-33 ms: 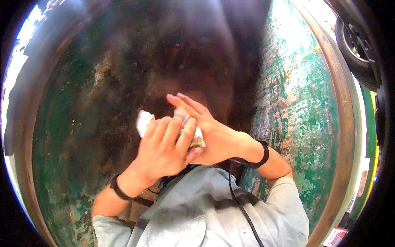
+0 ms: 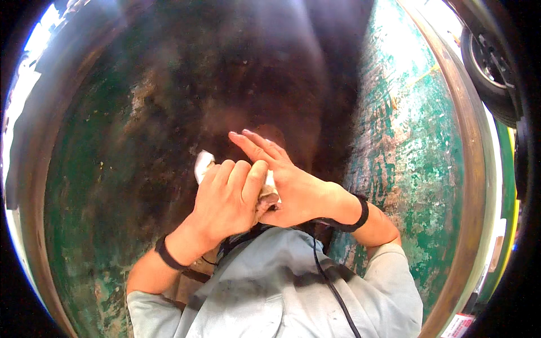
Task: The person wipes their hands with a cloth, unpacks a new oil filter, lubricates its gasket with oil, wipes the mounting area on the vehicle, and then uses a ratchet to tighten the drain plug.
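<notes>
My left hand (image 2: 226, 194) is closed around a crumpled off-white cloth (image 2: 204, 165), one end poking out past its knuckles. More of the cloth, with brownish stains, shows between the two hands, where it presses against the palm side of my right hand (image 2: 297, 186). The right hand's fingers are stretched out, pointing up and to the left. Its thumb lies low, near the left hand's fingertips, partly hidden. Whether paper or fabric makes up the white piece is hard to tell.
Worn green paint and dark stains cover the floor (image 2: 411, 169), with a wide dark shadow (image 2: 270, 67) across its middle. A black tyre (image 2: 486, 70) stands at the upper right. A black cord (image 2: 327, 273) runs down over my grey clothing.
My left hand's fingers have drawn together and curled tighter. The cloth's protruding end has shifted slightly right, and less cloth shows between the fingers. The right hand is almost unmoved.
</notes>
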A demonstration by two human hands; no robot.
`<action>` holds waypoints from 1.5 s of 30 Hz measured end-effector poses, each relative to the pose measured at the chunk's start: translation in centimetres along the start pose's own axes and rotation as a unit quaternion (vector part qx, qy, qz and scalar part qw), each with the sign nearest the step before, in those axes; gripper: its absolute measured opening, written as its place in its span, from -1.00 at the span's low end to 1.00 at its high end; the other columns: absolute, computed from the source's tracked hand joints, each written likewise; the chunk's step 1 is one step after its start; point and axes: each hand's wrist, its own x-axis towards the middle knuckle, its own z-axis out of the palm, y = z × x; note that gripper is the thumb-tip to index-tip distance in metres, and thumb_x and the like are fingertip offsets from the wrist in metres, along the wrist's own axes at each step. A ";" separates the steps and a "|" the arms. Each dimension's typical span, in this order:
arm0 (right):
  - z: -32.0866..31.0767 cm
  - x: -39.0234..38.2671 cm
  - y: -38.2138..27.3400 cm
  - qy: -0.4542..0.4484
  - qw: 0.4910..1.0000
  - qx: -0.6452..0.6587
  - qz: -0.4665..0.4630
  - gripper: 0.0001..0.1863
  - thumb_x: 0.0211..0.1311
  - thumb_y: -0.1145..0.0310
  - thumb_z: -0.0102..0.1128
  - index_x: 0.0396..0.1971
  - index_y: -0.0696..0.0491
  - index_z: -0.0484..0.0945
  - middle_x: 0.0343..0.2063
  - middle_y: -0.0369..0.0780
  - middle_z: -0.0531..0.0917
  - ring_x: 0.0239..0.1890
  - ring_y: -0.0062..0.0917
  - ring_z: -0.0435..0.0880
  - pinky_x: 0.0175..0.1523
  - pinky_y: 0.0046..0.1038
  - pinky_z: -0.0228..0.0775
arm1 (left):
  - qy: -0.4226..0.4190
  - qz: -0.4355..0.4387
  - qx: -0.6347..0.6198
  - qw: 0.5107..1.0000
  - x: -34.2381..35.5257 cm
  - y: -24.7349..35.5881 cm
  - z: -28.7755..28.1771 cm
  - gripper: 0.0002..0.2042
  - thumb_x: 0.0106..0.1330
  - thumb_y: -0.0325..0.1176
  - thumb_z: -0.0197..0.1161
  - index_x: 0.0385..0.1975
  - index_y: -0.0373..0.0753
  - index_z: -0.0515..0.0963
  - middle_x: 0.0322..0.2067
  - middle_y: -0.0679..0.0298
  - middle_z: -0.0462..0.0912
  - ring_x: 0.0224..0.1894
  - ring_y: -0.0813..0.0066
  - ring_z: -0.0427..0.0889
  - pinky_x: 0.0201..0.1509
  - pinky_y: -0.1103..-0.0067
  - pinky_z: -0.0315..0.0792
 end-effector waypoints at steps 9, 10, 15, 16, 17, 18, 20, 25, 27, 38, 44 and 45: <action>0.6 -0.4 -0.2 -0.060 0.978 -0.200 -0.017 -0.41 0.01 0.05 0.37 0.08 -0.05 0.57 0.38 0.05 0.22 0.48 0.06 0.01 0.44 0.25 -0.21 | -0.080 -0.211 -0.378 0.898 0.1 -1.8 0.9 -0.71 0.56 -0.16 -0.06 -0.09 -0.30 0.40 -0.45 0.01 0.60 -0.40 -0.02 0.66 -0.40 0.34 0.45; 0.4 -0.4 -0.4 -0.063 0.975 -0.211 -0.013 -0.43 0.01 0.06 0.37 0.07 -0.09 0.57 0.38 0.05 0.22 0.48 0.05 0.02 0.43 0.26 -0.20 | -0.055 -0.200 -0.429 0.879 -0.1 -2.1 1.4 -0.71 0.59 -0.18 -0.14 -0.08 -0.29 0.40 -0.46 0.04 0.58 -0.46 0.09 0.64 -0.39 0.37 0.45; -1.1 -0.9 -1.5 0.010 0.976 -0.220 -0.007 -0.48 0.01 0.17 0.40 0.07 -0.26 0.62 0.39 -0.03 0.22 0.44 0.05 0.09 0.42 0.20 -0.08 | 0.149 -0.345 -0.384 0.843 -1.6 -6.1 -0.7 -0.65 0.62 -0.09 -0.23 -0.09 -0.20 0.45 -0.37 0.39 0.47 -0.35 0.68 0.41 -0.31 0.64 0.36; -1.3 -1.2 -1.5 -0.013 0.975 -0.220 -0.012 -0.48 0.02 0.18 0.39 0.08 -0.27 0.62 0.40 -0.05 0.22 0.44 0.04 0.09 0.42 0.20 -0.08 | 0.181 -0.319 -0.393 0.843 -1.7 -6.6 -1.5 -0.64 0.62 -0.09 -0.22 -0.06 -0.23 0.43 -0.36 0.36 0.52 -0.36 0.62 0.47 -0.30 0.60 0.40; -1.4 -1.4 -1.6 -0.041 0.975 -0.220 -0.016 -0.48 0.02 0.18 0.38 0.09 -0.27 0.62 0.40 -0.08 0.22 0.44 0.04 0.09 0.42 0.20 -0.08 | 0.214 -0.296 -0.404 0.839 -1.3 -6.3 -2.5 -0.64 0.61 -0.10 -0.21 -0.03 -0.26 0.42 -0.35 0.33 0.56 -0.37 0.56 0.52 -0.30 0.56 0.43; -1.3 -1.4 -1.6 -0.052 0.979 -0.197 -0.026 -0.52 0.06 0.21 0.34 0.07 -0.19 0.63 0.40 -0.12 0.24 0.45 0.07 0.07 0.44 0.22 -0.14 | 0.241 -0.271 -0.357 0.861 -0.2 -4.0 -3.0 -0.64 0.61 -0.15 -0.20 0.05 -0.31 0.39 -0.25 0.24 0.58 -0.24 0.52 0.56 -0.17 0.57 0.46; -1.0 -1.3 -1.9 -0.043 0.985 -0.161 -0.034 -0.61 0.06 0.24 0.32 -0.04 -0.10 0.66 0.31 -0.10 0.36 0.46 0.07 0.05 0.46 0.23 -0.20 | 0.111 -0.038 -0.206 0.972 0.4 -2.3 -1.7 -0.64 0.40 -0.25 0.07 0.08 -0.32 0.40 -0.20 0.15 0.57 -0.17 0.33 0.59 -0.11 0.43 0.47; -0.6 -1.2 -2.5 -0.110 0.968 -0.213 -0.075 -0.78 0.03 0.28 0.19 -0.32 0.01 0.67 0.06 -0.02 0.53 0.47 0.12 0.03 0.46 0.30 -0.27 | 0.005 0.029 -0.115 0.993 -0.3 -1.2 0.7 -0.76 0.26 -0.34 0.24 -0.15 -0.30 0.48 -0.52 0.15 0.57 -0.48 0.15 0.59 -0.39 0.32 0.38; 0.0 -1.6 -2.2 -0.091 0.967 -0.218 -0.098 -0.76 0.09 0.29 0.13 -0.25 -0.08 0.70 0.01 -0.01 0.56 0.46 0.07 0.07 0.48 0.28 -0.34 | -0.059 -0.038 -0.189 0.980 -0.5 -1.1 0.9 -0.83 0.36 -0.34 0.16 -0.21 -0.30 0.47 -0.53 0.10 0.58 -0.49 0.12 0.60 -0.44 0.33 0.39; 0.0 -2.9 -2.4 -0.048 0.956 -0.270 -0.102 -0.62 0.14 0.22 0.13 -0.02 -0.40 0.65 0.24 -0.52 0.46 0.47 -0.12 0.13 0.50 0.26 -0.34 | -0.053 -0.353 -0.616 0.702 -0.8 -1.1 1.5 -0.68 0.58 -0.09 -0.07 -0.17 -0.20 0.52 -0.39 0.39 0.55 -0.44 0.65 0.50 -0.43 0.63 0.44; -0.1 -3.9 -1.4 -0.012 0.953 -0.291 -0.083 -0.48 0.10 0.21 0.18 0.13 -0.47 0.55 0.37 -0.60 0.29 0.50 -0.11 0.05 0.49 0.26 -0.34 | 0.040 -0.398 -0.766 0.503 -1.6 -4.0 -0.9 -0.63 0.48 -0.13 -0.04 0.02 -0.29 0.51 -0.20 0.20 0.66 -0.21 0.36 0.68 -0.10 0.45 0.59; -0.1 -3.9 -1.5 -0.014 0.953 -0.294 -0.075 -0.48 0.10 0.21 0.18 0.13 -0.47 0.55 0.37 -0.60 0.29 0.50 -0.11 0.05 0.50 0.26 -0.34 | 0.033 -0.344 -0.813 0.468 -1.5 -4.0 -1.5 -0.60 0.46 -0.15 -0.08 0.07 -0.31 0.49 -0.14 0.15 0.67 -0.14 0.29 0.69 -0.02 0.40 0.59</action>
